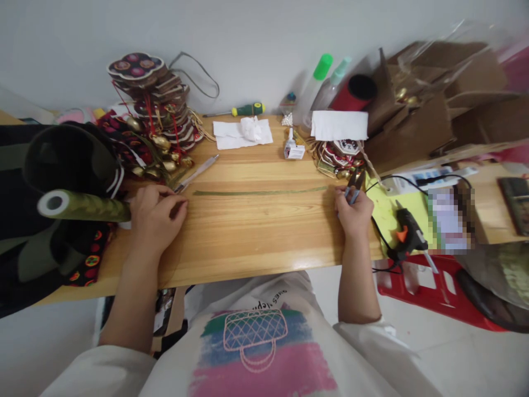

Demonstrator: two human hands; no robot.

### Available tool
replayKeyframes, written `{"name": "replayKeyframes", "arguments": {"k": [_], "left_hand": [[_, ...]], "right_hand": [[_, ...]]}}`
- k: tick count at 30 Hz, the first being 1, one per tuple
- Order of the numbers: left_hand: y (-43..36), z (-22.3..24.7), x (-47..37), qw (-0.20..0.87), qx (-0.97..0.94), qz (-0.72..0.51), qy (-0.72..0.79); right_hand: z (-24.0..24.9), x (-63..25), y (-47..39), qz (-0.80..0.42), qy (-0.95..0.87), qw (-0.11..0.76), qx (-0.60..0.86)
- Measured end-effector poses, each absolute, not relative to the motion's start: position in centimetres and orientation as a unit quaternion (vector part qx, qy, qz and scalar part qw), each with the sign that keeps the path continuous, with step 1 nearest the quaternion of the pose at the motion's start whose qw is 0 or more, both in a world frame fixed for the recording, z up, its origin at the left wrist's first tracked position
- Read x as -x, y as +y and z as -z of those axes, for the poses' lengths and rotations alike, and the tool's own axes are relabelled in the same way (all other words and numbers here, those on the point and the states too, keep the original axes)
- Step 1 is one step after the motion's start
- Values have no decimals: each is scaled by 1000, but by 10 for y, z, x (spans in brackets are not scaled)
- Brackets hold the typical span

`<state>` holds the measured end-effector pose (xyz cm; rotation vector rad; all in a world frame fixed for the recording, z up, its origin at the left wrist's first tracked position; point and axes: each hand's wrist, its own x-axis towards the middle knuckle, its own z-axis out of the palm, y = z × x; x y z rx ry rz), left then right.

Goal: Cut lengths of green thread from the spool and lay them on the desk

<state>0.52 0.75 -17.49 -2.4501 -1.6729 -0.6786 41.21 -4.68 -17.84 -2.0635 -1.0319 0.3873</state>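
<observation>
A thin green cord [260,192] lies stretched across the wooden table between my two hands. My left hand [159,215] rests at its left, fingers curled and thumb close to them; what they hold, if anything, is hidden. Beside that hand are a roll of green ribbon [88,205] and a pen [196,173]. At the cord's other end, my right hand [354,209] is closed around a hand tool [352,194] with blue handles and dark jaws pointing away from me; pliers or scissors, I cannot tell which.
Stacked ornaments [144,82] with bells stand back left, near a dark cap [70,160]. Along the wall lie a screwdriver [248,109], tissue [225,135] and a glue bottle [290,142]. Cardboard boxes [413,121], a power strip [433,179] and a glue gun [407,231] are right.
</observation>
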Motion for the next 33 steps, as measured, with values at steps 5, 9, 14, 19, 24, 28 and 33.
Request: {"name": "replayKeyframes", "arguments": {"k": [5, 9, 14, 19, 24, 28, 33], "left_hand": [[7, 175, -6, 51, 805, 228, -545], [7, 175, -6, 49, 804, 227, -547], [8, 176, -5, 44, 801, 227, -552], [8, 174, -7, 36, 797, 238, -554], [8, 176, -5, 47, 806, 239, -540], [9, 178, -5, 61, 807, 238, -536], [8, 177, -6, 43, 798, 238, -551]], "right_hand": [[168, -413, -54, -158, -440, 334, 818], [166, -412, -56, -174, -463, 300, 816], [169, -410, -52, -162, -461, 288, 824], [167, -407, -50, -149, -459, 279, 830], [168, -405, -47, -133, -440, 268, 847], [172, -404, -46, -110, -442, 289, 842], [174, -403, -45, -85, -439, 291, 846]]}}
